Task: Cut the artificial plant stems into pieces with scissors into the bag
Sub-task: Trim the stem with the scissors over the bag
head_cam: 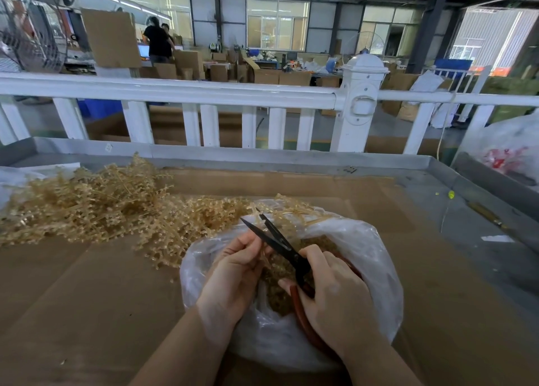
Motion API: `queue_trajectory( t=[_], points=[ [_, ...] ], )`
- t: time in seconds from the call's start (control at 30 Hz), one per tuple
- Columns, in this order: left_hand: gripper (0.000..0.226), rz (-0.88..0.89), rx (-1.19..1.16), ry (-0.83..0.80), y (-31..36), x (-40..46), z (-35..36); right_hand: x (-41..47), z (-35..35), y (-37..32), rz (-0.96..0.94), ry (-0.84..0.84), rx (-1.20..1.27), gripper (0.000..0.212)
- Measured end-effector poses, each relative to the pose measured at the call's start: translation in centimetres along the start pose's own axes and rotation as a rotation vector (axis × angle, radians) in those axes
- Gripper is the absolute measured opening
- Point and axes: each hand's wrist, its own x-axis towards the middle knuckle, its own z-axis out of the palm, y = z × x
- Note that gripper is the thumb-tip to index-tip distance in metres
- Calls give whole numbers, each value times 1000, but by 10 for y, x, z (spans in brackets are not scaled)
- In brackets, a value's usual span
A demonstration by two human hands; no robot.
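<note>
A heap of golden-beige artificial plant stems (87,202) lies on the cardboard-covered table (73,298), spreading from the left toward the middle. A clear plastic bag (373,248) stands open near the front, with cut beige pieces (280,272) inside. My right hand (335,295) grips the red handles of black-bladed scissors (274,237) over the bag's mouth, blades parted. A thin stem (256,213) lies between the blade tips. My left hand (233,272) pinches that stem just left of the blades, above the bag.
A raised grey metal rim (262,155) borders the table, with a white railing (204,94) behind it. A white bag with red print (510,149) sits at the far right. A small yellow-tipped wire (450,194) and a slim tool (487,213) lie on the right side.
</note>
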Motion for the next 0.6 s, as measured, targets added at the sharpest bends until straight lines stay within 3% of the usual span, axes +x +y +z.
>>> queue_trajectory(
  t=[0.2,0.4,0.6],
  points=[
    [11,-44,60,-1,1,-2,3,1,1,1,3,8,71,34],
    [23,-51,66,35,1,-4,6,1,1,3,5,14,102,34],
    [18,-46,76,0,3,-7,10,0,2,1,-4,22,114,37]
  ],
)
